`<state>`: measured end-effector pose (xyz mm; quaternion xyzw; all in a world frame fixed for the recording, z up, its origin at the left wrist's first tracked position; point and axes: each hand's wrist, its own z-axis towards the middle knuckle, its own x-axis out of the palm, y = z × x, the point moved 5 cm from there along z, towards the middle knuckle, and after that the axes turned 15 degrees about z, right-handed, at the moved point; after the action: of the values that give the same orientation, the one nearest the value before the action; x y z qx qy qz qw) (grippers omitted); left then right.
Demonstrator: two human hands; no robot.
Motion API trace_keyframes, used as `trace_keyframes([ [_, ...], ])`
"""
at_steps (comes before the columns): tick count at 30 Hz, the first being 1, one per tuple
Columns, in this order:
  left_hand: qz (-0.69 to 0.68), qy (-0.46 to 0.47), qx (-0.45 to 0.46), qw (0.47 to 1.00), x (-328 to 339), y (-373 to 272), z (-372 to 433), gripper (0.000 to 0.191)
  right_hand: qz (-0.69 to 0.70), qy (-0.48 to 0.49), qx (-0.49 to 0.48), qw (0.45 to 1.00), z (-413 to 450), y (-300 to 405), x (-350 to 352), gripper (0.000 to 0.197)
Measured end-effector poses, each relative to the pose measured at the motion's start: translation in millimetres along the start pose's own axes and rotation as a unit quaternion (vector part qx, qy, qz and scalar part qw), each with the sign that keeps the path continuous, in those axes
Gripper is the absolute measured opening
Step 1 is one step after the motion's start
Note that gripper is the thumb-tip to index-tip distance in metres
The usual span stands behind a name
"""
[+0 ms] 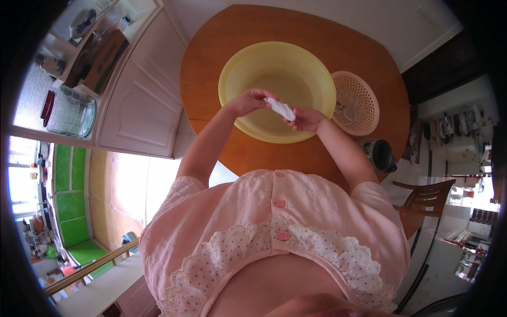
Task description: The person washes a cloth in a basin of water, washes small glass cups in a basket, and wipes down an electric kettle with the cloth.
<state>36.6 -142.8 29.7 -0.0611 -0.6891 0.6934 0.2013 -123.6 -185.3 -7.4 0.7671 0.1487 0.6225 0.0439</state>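
Note:
Over the near half of a large yellow plastic basin (277,49), my two hands hold a small bundled white cloth (280,108). My left hand (251,102) grips its upper left end between thumb and fingers. The lower right end is in my right hand (305,119). Stretched between them, the cloth slants down to the right, and its exact kind is too small to tell. The basin rests on a brown wooden table (210,51), and no water can be made out inside it.
A pink perforated plastic basket (372,93) with clear, crumpled-looking contents sits right of the basin. Nearer me stands a kettle (382,155) with a dark lid. A wooden chair (425,198) is off to the right. Pale cabinets (140,87) and a glass container (73,113) are at left.

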Motion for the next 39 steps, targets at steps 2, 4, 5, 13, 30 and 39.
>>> trace_keyframes([
  [2, 0.086, 0.0, -0.107, 0.991, -0.5, 4.9, 0.3, 0.015, -0.066, -0.012, 0.032, 0.997, 3.4, -2.0, 8.4, 0.042],
  [4, 0.166, -0.02, -0.166, 0.972, 1.0, 5.9, 2.9, 0.014, -0.375, -0.196, 0.103, 0.9, 8.5, 0.3, 5.0, 0.031],
  [5, 0.245, -0.04, -0.224, 0.942, -1.3, 10.6, 2.3, 0.015, -0.374, -0.196, 0.104, 0.901, 11.0, -0.5, 15.1, 0.031],
  [13, -0.106, -0.203, -0.344, 0.911, -28.7, 88.0, 4.5, 0.013, -0.88, -0.248, -0.231, 0.332, 18.3, 20.7, 44.5, 0.013],
  [30, 0.283, -0.139, -0.076, 0.946, -16.8, 30.2, 7.4, 0.018, -0.171, -0.192, -0.089, 0.962, -4.3, 26.5, -5.1, 0.038],
  [39, 0.427, -0.111, -0.171, 0.881, -3.9, 32.2, 7.6, 0.012, -0.752, -0.285, 0.072, 0.589, 8.3, 21.1, 27.1, 0.013],
])
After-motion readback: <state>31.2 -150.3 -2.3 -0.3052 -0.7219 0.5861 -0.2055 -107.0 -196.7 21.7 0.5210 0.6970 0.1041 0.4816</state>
